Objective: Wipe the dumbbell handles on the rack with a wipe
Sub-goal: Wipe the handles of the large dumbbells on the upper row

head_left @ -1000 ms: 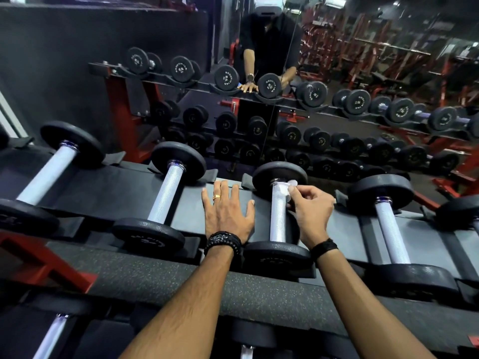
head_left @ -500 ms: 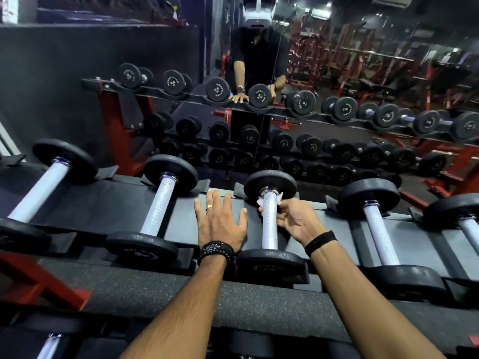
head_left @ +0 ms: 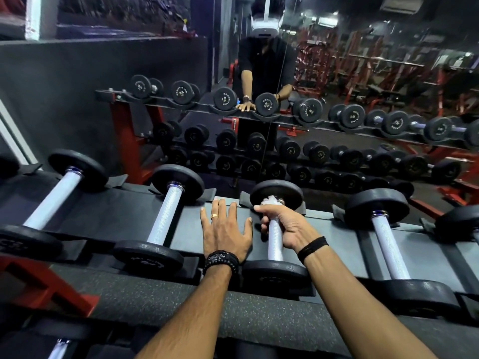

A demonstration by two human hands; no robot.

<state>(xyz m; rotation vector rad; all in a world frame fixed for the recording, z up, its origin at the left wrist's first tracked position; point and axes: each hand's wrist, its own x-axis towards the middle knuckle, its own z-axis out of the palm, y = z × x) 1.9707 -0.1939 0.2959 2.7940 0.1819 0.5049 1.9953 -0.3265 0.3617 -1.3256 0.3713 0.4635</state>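
Several dumbbells with black ends and silver knurled handles lie side by side on the top shelf of the rack point(head_left: 124, 203). My right hand point(head_left: 282, 226) grips the handle of the middle dumbbell point(head_left: 275, 246), fingers curled round its far part. A white wipe point(head_left: 269, 201) shows bunched above my fingers, against the far weight end. My left hand point(head_left: 225, 229) rests flat on the shelf just left of that dumbbell, fingers straight and spread. It holds nothing.
A dumbbell point(head_left: 166, 216) lies left of my left hand and another dumbbell point(head_left: 388, 242) right of my right arm. A mirror point(head_left: 337, 99) behind the rack reflects the racks, the gym and the person. A red frame leg point(head_left: 44, 283) stands at lower left.
My right hand went from pinching the wipe at the handle's far end to wrapping round the handle with the wipe. The left hand stayed flat on the shelf.
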